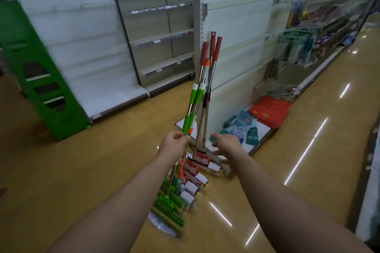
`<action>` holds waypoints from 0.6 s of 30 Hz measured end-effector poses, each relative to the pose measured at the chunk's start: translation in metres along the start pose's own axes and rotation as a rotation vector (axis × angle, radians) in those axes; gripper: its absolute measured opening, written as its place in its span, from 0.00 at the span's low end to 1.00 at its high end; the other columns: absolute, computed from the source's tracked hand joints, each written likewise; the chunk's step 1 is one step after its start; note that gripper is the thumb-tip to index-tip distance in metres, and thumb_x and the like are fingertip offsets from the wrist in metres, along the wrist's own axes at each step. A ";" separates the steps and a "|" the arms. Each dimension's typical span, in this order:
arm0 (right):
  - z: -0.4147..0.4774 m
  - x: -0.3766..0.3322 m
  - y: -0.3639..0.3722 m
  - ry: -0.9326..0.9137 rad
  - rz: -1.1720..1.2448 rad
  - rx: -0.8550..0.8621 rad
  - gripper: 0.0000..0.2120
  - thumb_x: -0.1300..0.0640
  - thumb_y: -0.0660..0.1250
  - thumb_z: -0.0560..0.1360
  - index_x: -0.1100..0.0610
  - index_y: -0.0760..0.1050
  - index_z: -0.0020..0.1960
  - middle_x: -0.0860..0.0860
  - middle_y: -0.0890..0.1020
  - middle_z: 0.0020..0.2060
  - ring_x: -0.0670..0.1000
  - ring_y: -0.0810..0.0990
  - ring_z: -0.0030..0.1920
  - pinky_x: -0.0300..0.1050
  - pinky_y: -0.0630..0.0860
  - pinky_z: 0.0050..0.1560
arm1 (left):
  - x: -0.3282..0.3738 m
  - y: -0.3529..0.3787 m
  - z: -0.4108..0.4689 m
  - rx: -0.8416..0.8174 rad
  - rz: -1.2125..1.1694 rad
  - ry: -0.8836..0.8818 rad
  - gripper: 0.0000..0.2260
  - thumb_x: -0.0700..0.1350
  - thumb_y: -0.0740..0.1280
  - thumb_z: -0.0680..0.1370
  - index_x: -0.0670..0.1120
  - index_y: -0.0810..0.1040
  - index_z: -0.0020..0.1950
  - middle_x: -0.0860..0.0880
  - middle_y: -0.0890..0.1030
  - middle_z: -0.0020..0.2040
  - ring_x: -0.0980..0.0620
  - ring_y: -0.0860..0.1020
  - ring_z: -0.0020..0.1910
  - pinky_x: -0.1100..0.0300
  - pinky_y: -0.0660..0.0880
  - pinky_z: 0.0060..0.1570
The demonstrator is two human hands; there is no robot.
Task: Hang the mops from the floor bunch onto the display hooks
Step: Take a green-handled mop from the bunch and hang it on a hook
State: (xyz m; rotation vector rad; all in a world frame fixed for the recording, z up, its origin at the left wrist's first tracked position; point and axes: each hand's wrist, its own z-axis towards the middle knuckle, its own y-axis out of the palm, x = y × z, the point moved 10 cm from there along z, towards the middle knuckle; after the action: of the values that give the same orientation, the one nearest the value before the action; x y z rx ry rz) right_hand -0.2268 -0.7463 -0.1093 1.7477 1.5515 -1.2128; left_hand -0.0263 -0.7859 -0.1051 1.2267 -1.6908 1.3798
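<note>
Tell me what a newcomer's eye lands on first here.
A bunch of mops stands at centre on the floor, red and green handles leaning against the white shelf end. The left hand grips a green-handled mop by its shaft, while the right hand reaches open beside the red ones. A bright green stand fills the left.

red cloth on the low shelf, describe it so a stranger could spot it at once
Find the tall white end panel behind the mops. At the right end of its low base shelf lies the red cloth, folded flat with yellow marks; the packets beside it are blue-green.
</note>
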 end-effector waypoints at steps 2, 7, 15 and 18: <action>0.019 -0.012 0.000 -0.001 0.006 0.017 0.15 0.50 0.64 0.83 0.61 0.78 0.59 0.62 0.83 0.60 0.64 0.82 0.63 0.62 0.79 0.65 | 0.006 0.003 0.025 -0.006 -0.004 0.011 0.13 0.51 0.67 0.81 0.48 0.77 0.62 0.47 0.81 0.55 0.45 0.80 0.58 0.53 0.75 0.51; 0.070 -0.049 0.022 -0.006 0.032 0.044 0.12 0.49 0.66 0.82 0.58 0.76 0.46 0.61 0.84 0.56 0.61 0.84 0.54 0.62 0.78 0.63 | 0.014 -0.002 0.097 -0.051 -0.018 0.019 0.10 0.51 0.68 0.79 0.49 0.78 0.58 0.48 0.82 0.56 0.44 0.81 0.57 0.54 0.74 0.48; 0.161 -0.096 0.091 0.046 0.062 0.094 0.10 0.47 0.65 0.82 0.54 0.77 0.49 0.55 0.83 0.53 0.59 0.83 0.56 0.64 0.78 0.64 | 0.027 -0.034 0.223 -0.144 0.042 0.076 0.16 0.51 0.68 0.80 0.47 0.76 0.65 0.47 0.81 0.59 0.44 0.81 0.58 0.54 0.76 0.51; 0.187 -0.111 0.111 0.042 0.086 0.118 0.11 0.47 0.65 0.82 0.54 0.76 0.47 0.54 0.83 0.51 0.58 0.83 0.54 0.63 0.78 0.63 | 0.033 -0.042 0.263 -0.178 0.071 0.090 0.17 0.50 0.68 0.81 0.46 0.76 0.67 0.47 0.80 0.59 0.46 0.81 0.55 0.56 0.76 0.45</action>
State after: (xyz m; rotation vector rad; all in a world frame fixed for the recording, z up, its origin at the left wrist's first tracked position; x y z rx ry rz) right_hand -0.1684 -0.9831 -0.1237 1.9062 1.4386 -1.2545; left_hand 0.0223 -1.0489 -0.1276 1.0002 -1.7671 1.2746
